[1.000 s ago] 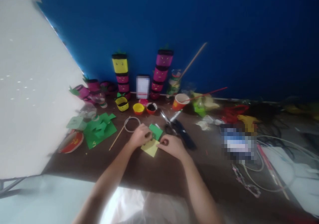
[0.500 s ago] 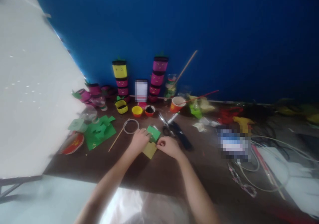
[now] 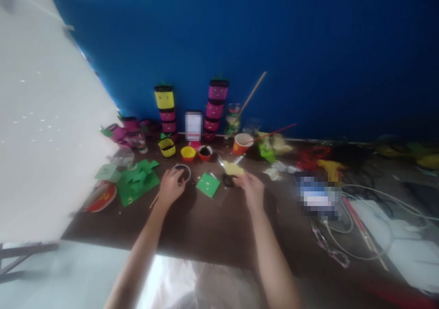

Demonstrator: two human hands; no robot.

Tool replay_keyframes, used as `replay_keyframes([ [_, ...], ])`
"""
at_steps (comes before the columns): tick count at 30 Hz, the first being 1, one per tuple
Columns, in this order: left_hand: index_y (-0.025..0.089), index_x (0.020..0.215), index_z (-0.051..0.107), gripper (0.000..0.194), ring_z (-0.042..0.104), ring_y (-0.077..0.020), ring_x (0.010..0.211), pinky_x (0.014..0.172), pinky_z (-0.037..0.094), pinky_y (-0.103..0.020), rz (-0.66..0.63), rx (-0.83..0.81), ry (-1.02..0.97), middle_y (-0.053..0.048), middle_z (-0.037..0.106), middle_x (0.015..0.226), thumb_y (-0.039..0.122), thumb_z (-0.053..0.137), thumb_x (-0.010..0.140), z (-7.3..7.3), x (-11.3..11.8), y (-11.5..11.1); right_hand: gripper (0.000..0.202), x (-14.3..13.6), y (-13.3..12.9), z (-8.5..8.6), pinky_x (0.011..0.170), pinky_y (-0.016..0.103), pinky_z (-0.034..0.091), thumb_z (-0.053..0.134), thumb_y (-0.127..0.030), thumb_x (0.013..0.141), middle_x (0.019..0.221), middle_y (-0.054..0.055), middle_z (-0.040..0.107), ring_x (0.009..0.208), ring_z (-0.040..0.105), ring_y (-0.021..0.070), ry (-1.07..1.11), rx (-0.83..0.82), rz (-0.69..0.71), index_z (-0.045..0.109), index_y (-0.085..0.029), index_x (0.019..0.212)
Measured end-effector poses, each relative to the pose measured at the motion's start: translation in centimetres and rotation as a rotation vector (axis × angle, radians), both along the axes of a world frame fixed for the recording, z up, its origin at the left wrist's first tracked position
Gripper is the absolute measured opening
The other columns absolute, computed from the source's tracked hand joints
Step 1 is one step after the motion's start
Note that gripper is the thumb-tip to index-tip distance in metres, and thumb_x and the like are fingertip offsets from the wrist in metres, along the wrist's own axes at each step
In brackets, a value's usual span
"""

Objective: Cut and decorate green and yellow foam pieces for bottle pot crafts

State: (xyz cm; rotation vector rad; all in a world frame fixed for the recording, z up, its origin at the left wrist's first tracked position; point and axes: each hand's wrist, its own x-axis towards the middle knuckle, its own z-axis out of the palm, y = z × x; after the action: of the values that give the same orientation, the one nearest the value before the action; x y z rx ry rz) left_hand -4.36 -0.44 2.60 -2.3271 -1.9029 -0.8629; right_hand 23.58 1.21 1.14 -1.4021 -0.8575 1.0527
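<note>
My right hand (image 3: 252, 190) pinches a small yellow piece of paper (image 3: 232, 167) by its near right corner, lifted over the scissors (image 3: 228, 180). A green square (image 3: 208, 185) lies flat on the table between my hands, with small pale marks on it. My left hand (image 3: 171, 186) is over the left side of a pale ring (image 3: 188, 173), fingers bent but apart; contact with the ring is unclear. Beneath that hand runs a thin wooden stick (image 3: 154, 201), mostly covered.
Green sheets and scraps (image 3: 137, 183) lie at left beside a red lid (image 3: 101, 198). Small cups (image 3: 188, 153), a paper cup (image 3: 243, 144) and purple stacked figures (image 3: 216, 110) stand behind. Cables (image 3: 346, 229) and a blurred-out device (image 3: 318, 197) are at right.
The yellow paper has moved from below the green square up and right in my right hand. My left hand has left the green square and moved left to the ring.
</note>
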Motion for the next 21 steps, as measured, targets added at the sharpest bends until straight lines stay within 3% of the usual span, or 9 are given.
replay_keyframes([
  [4, 0.015, 0.094, 0.067, 0.024, 0.051, -0.0263, 0.094, 0.082, 0.042, -0.039, -0.042, -0.074, 0.102, -0.011, 0.061, 0.097, 0.024, 0.058, 0.073, -0.3, -1.2, -0.2, 0.053, 0.2, 0.2, -0.6, 0.057, 0.032, 0.050, 0.055, -0.040, 0.074, 0.081, 0.010, 0.066, 0.058, 0.060, 0.0171, -0.244, 0.101, -0.099, 0.045, -0.010, 0.116],
  [7, 0.016, 0.079, 0.067, 0.016, 0.050, -0.0241, 0.093, 0.082, 0.041, -0.038, -0.136, -0.054, 0.078, -0.010, 0.061, 0.091, 0.021, 0.052, 0.079, -0.7, -1.3, 0.0, 0.035, 0.7, 0.2, -0.7, 0.067, 0.034, 0.049, 0.047, -0.025, 0.077, 0.085, 0.011, 0.065, 0.070, 0.060, 0.0187, -0.545, 0.230, -0.111, 0.054, -0.010, 0.107],
  [10, 0.016, 0.080, 0.063, 0.017, 0.051, -0.0207, 0.089, 0.083, 0.041, -0.036, -0.167, 0.015, -0.057, -0.008, 0.060, 0.086, 0.018, 0.047, 0.084, -0.7, -0.7, 0.0, 0.028, 1.0, 0.1, -0.6, 0.075, 0.035, 0.046, 0.040, -0.013, 0.074, 0.088, 0.012, 0.063, 0.081, 0.057, 0.0208, -0.820, 0.319, -0.053, 0.061, -0.012, 0.092],
  [12, 0.015, 0.083, 0.059, 0.014, 0.053, -0.0188, 0.085, 0.081, 0.041, -0.034, -0.184, 0.033, -0.183, -0.007, 0.060, 0.084, 0.020, 0.046, 0.085, -0.7, -0.2, -0.1, 0.024, 0.8, 0.1, -0.5, 0.077, 0.035, 0.043, 0.042, -0.013, 0.074, 0.086, 0.012, 0.062, 0.084, 0.055, 0.0221, -0.974, 0.338, 0.002, 0.062, -0.012, 0.087],
  [17, 0.016, 0.088, 0.052, 0.015, 0.053, -0.0122, 0.067, 0.066, 0.042, -0.024, -0.154, -0.120, -0.517, -0.002, 0.057, 0.075, 0.027, 0.041, 0.088, -1.2, 0.6, -1.0, 0.024, -0.3, -0.4, -0.1, 0.077, 0.036, 0.036, 0.052, -0.030, 0.077, 0.095, 0.011, 0.061, 0.090, 0.049, 0.0253, -1.266, 0.175, 0.062, 0.063, -0.014, 0.092],
  [21, 0.017, 0.087, 0.049, 0.018, 0.051, -0.0105, 0.064, 0.064, 0.040, -0.022, -0.091, -0.130, -0.690, 0.001, 0.053, 0.069, 0.031, 0.039, 0.089, -1.2, 0.9, -0.9, 0.023, -0.6, -1.0, 0.6, 0.076, 0.036, 0.033, 0.052, -0.023, 0.077, 0.101, 0.011, 0.059, 0.095, 0.047, 0.0261, -1.348, 0.040, 0.048, 0.061, -0.016, 0.097],
])
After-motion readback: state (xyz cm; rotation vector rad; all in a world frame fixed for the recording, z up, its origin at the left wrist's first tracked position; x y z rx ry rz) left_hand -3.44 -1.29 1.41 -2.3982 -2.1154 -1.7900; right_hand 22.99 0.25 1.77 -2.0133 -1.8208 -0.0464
